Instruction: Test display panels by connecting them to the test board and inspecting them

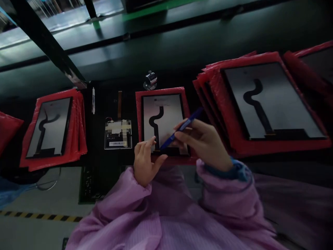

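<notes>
Pinching a slim blue pen (185, 124), the right hand (206, 141) leans over a grey, black-edged rectangular panel (171, 118) on glossy red film (138, 114); the left hand (145, 163) is at the panel's lower edge, thumb spread from fingers.

From the middle panel (170, 118), the circuit module (118, 134) lies at 9 o'clock, the left panel (50, 130) farther out beyond it, the right panel (277, 100) at 3 o'clock, the fitting (151, 81) near 11 o'clock.

Bench (95, 139) lane open left of circuit board (118, 133), white pen (93, 100) at far end; red stack (220, 88) hems right hand (208, 140).
</notes>
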A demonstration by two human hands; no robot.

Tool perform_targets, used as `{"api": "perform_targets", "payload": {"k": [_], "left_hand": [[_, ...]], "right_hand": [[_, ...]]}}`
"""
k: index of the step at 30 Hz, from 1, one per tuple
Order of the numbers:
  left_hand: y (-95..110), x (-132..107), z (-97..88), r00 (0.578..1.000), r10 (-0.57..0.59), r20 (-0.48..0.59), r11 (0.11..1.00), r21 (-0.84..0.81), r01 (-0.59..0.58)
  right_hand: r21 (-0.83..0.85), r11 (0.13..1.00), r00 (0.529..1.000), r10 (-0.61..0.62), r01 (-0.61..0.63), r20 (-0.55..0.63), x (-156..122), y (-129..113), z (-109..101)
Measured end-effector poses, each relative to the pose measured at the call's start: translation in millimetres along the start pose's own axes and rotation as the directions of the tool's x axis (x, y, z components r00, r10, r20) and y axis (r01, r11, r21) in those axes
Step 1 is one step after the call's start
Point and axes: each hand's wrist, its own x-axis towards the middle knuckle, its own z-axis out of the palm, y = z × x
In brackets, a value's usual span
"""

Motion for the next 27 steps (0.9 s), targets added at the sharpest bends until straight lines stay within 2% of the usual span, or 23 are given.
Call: {"api": "perform_targets", "payload": {"k": [3, 6, 11, 17, 22, 25, 27], "left_hand": [[2.6, -1.4, 1.6, 0.998, 0.065, 0.006, 0.997, 0.031, -0.065], [3.2, -6.0, 5.4, 0.994, 0.11, -0.025, 0.994, 0.009, -0.11], [-2.5, -11.1, 2.8, 0.972, 0.237, 0.004, 0.97, -0.053, -0.236], [-8.1, -7.7, -8.3, 0.965, 0.237, 0.11, 0.957, -0.197, -0.212], [-3.2, -2.0, -4.6, 0.956, 0.277, 0.098, 0.95, -0.177, -0.257], [-2.4, -2.1, -3.4, 0.951, 0.291, 0.106, 0.941, -0.211, -0.264], [-4.4, -5.7, -5.3, 0.953, 0.268, 0.14, 0.945, -0.23, -0.232]], "right_hand": [[0.006, 1.0, 0.998, -0.005, 0.006, -0.068, -30.7, 3.0, 22.9], [0.006, 0.997, 0.991, -0.077, 0.078, -0.107, -43.5, 13.9, 40.3], [-0.232, 0.949, 0.955, -0.252, 0.212, -0.159, -55.9, 29.8, 59.5], [-0.147, 0.978, 0.928, -0.191, 0.151, -0.32, -65.6, 43.4, 63.9], [-0.11, 0.956, 0.836, -0.29, 0.271, -0.466, -60.9, 47.7, 74.5], [-0.162, 0.936, 0.807, -0.353, 0.314, -0.475, -56.3, 44.7, 77.2], [-0.273, 0.921, 0.815, -0.376, 0.278, -0.441, -51.8, 37.3, 66.3]]}}
